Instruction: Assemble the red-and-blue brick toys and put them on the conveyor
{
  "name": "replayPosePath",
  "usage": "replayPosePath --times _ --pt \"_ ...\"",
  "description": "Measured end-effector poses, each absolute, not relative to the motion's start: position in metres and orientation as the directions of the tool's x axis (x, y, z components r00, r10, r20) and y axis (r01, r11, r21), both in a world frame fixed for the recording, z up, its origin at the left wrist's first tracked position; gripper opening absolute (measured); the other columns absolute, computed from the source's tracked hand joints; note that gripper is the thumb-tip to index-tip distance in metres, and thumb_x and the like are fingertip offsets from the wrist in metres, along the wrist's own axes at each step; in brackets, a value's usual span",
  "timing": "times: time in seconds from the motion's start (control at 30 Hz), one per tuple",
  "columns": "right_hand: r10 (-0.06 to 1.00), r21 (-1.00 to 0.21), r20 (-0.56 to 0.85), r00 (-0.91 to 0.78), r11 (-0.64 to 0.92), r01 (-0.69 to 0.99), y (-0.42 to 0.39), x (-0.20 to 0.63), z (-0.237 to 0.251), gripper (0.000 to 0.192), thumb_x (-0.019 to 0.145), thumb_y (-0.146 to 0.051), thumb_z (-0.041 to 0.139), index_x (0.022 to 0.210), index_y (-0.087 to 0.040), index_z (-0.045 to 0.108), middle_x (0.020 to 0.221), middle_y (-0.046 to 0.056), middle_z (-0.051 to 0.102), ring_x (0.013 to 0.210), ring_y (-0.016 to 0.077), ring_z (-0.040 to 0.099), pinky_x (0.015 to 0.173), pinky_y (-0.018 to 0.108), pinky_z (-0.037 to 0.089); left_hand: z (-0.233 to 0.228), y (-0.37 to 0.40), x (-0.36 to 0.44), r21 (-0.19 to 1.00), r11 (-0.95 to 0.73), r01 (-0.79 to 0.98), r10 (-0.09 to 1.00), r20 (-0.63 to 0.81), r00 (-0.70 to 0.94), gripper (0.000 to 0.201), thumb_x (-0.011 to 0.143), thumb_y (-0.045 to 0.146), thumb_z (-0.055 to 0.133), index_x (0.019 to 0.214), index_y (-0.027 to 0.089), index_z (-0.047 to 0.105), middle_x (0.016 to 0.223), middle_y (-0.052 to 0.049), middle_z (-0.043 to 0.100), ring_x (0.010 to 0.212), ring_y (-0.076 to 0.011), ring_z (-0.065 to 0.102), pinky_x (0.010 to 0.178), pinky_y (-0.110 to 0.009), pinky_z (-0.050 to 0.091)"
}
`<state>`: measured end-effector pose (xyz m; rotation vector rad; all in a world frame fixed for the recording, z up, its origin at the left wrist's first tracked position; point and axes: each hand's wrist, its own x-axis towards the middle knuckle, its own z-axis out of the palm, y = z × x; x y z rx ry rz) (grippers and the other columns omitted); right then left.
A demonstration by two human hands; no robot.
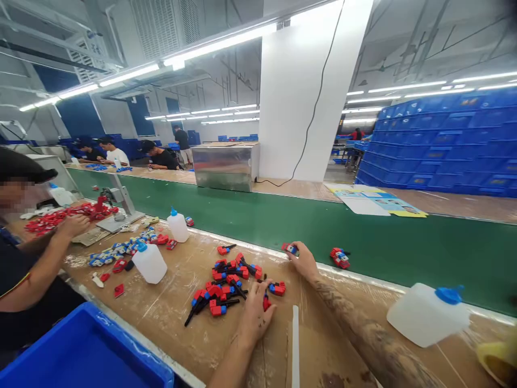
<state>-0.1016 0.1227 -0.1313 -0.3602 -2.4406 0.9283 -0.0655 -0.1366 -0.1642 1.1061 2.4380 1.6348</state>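
My right hand [305, 263] reaches to the near edge of the green belt, its fingers closed on a small red, white and blue toy vehicle [290, 248]. My left hand [256, 311] is low over the table, fingers and thumb curled around a red toy part with a black stem [266, 303], partly hidden by the fingers. Left of it lies a loose pile of red and blue parts with black stems [220, 285]. One more such part [277, 289] rests just right of my left fingertips. Another toy piece [340, 257] sits on the belt, right of my right hand.
A green conveyor belt [242, 210] runs along the brown table. White bottles with blue caps stand at left [149, 264] and right [428, 315]. A white strip [295, 345] lies in front. A blue bin [89, 350] is at lower left, beside a co-worker handling red parts [60, 215].
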Motion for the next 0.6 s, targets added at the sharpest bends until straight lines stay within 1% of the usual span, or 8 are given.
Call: replayPosePath --times 0.07,0.2,0.27,0.33,0.4,0.47,0.53,0.6 --pt "0.41 -0.781 0.384 -0.827 0.622 -0.055 0.121 -0.069 -0.133 0.023 0.086 -0.036 0.06 0.1 -0.02 0.05 0.112 0.012 0.065 0.095 0.024 0.063 0.082 0.036 0.049 -0.164 -0.136 -0.066 0.84 0.208 0.502 0.498 0.351 -0.793 0.073 0.076 0.01 0.06 0.145 0.025 0.044 0.127 -0.01 0.058 0.122 -0.0243 0.054 0.109 -0.04 0.038" --pt "0.426 -0.908 0.419 -0.801 0.203 -0.367 0.111 0.014 -0.133 0.031 0.08 -0.037 0.075 0.095 -0.024 0.051 0.118 0.008 0.065 0.099 0.0231 0.065 0.089 0.039 0.048 -0.157 -0.132 -0.066 0.911 0.128 0.393 0.462 0.296 -0.836 0.077 0.077 0.016 0.064 0.148 0.025 0.036 0.093 -0.001 0.065 0.087 -0.0181 0.062 0.092 -0.035 0.047" --pt "0.478 -0.925 0.366 -0.798 0.095 -0.368 0.105 0.048 -0.135 0.034 0.078 -0.036 0.078 0.1 -0.026 0.054 0.111 0.005 0.066 0.095 0.022 0.065 0.087 0.039 0.049 -0.151 -0.129 -0.067 0.961 0.051 0.27 0.441 0.221 -0.87 0.076 0.076 0.023 0.07 0.146 0.023 0.039 0.084 0.001 0.065 0.076 -0.0161 0.062 0.082 -0.031 0.049" --pt "0.54 -0.937 0.255 -0.802 -0.067 -0.344 0.103 0.07 -0.141 0.039 0.081 -0.039 0.076 0.112 -0.027 0.056 0.099 0.004 0.067 0.085 0.0206 0.066 0.078 0.036 0.051 -0.145 -0.126 -0.068 0.996 -0.073 0.059 0.41 0.084 -0.908 0.071 0.075 0.036 0.073 0.139 0.02 0.048 0.076 0.002 0.064 0.06 -0.0132 0.057 0.061 -0.025 0.048" --pt "0.572 -0.892 0.11 -0.813 -0.304 -0.334 0.106 0.08 -0.149 0.043 0.083 -0.044 0.07 0.12 -0.027 0.055 0.088 0.002 0.066 0.073 0.0193 0.065 0.063 0.031 0.05 -0.141 -0.124 -0.067 0.951 -0.251 -0.18 0.437 -0.054 -0.898 0.063 0.073 0.048 0.071 0.127 0.018 0.058 0.073 0.001 0.062 0.05 -0.0105 0.049 0.045 -0.021 0.038" --pt "0.563 -0.777 -0.005 -0.827 -0.523 -0.351 0.113 0.083 -0.157 0.042 0.084 -0.045 0.066 0.12 -0.025 0.057 0.086 0.002 0.066 0.068 0.0181 0.064 0.053 0.027 0.045 -0.139 -0.123 -0.063 0.852 -0.388 -0.351 0.519 -0.113 -0.847 0.054 0.071 0.052 0.07 0.113 0.018 0.065 0.079 -0.002 0.064 0.053 -0.011 0.052 0.042 -0.02 0.037" --pt "0.527 -0.665 -0.05 -0.848 -0.651 -0.365 0.12 0.084 -0.162 0.04 0.084 -0.042 0.064 0.119 -0.023 0.059 0.091 0.005 0.068 0.07 0.0172 0.064 0.051 0.025 0.044 -0.139 -0.122 -0.053 0.814 -0.413 -0.409 0.586 -0.107 -0.803 0.044 0.072 0.047 0.073 0.104 0.018 0.068 0.091 -0.006 0.066 0.066 -0.0146 0.061 0.049 -0.021 0.045" --pt "0.498 -0.612 -0.06 -0.865 -0.703 -0.362 0.126 0.084 -0.165 0.039 0.084 -0.037 0.063 0.119 -0.021 0.062 0.097 0.006 0.07 0.072 0.0165 0.065 0.054 0.024 0.047 -0.137 -0.119 -0.037 0.868 -0.345 -0.357 0.622 -0.073 -0.78 0.035 0.075 0.04 0.075 0.102 0.02 0.07 0.098 -0.007 0.066 0.076 -0.0172 0.067 0.058 -0.023 0.052"
